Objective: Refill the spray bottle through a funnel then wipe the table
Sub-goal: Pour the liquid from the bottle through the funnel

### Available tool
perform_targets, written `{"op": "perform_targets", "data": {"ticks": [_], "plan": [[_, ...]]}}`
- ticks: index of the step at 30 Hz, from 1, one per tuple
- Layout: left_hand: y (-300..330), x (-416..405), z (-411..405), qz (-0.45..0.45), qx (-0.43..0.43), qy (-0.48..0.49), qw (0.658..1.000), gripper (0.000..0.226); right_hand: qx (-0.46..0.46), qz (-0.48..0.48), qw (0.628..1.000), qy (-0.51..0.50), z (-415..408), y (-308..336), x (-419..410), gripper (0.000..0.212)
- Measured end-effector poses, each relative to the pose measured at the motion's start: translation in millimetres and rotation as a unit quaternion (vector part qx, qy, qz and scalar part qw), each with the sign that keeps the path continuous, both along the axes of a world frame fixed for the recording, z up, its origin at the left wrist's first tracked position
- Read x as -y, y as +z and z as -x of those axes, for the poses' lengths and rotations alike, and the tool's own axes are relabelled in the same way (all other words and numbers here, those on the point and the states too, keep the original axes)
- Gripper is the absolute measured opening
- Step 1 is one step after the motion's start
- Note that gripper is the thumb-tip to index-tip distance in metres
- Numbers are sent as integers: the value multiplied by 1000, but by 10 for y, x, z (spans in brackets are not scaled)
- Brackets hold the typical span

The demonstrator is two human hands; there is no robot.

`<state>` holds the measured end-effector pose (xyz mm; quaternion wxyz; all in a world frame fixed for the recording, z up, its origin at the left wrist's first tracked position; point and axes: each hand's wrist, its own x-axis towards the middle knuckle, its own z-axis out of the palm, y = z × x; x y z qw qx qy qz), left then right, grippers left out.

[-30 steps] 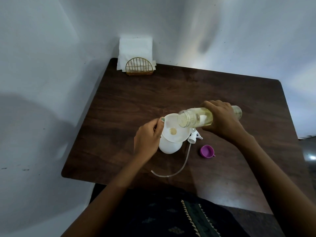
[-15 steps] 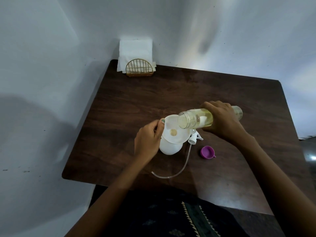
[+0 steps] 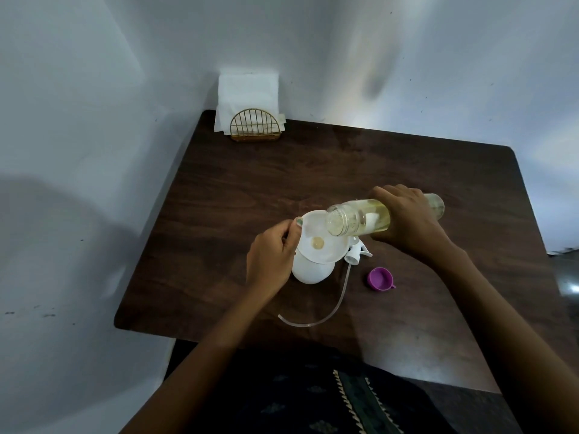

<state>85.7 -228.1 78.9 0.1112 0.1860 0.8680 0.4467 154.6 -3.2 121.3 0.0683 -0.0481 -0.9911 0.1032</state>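
A white funnel (image 3: 316, 242) sits in the neck of a white spray bottle (image 3: 311, 272) near the middle of the dark wooden table (image 3: 250, 189). My left hand (image 3: 272, 255) pinches the funnel's left rim. My right hand (image 3: 410, 222) grips a clear bottle of yellowish liquid (image 3: 357, 220), tipped almost level with its open mouth over the funnel's right edge. A little yellowish liquid shows at the funnel's hole. The white spray head (image 3: 357, 249) with its clear tube (image 3: 326, 308) lies on the table to the right of the spray bottle.
A purple cap (image 3: 379, 278) lies to the right of the spray head. A gold wire holder with white napkins (image 3: 249, 111) stands at the far left corner against the wall. Walls close the table's left and back sides.
The clear bottle's tilt and both hands are almost unchanged; the view has shifted slightly downward.
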Motion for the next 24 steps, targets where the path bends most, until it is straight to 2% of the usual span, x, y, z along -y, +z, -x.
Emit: {"op": "perform_targets", "data": {"ticks": [24], "plan": [[24, -4, -9, -9, 2, -1, 1000, 40, -1, -15, 1000, 2, 3, 2, -10, 51]]}}
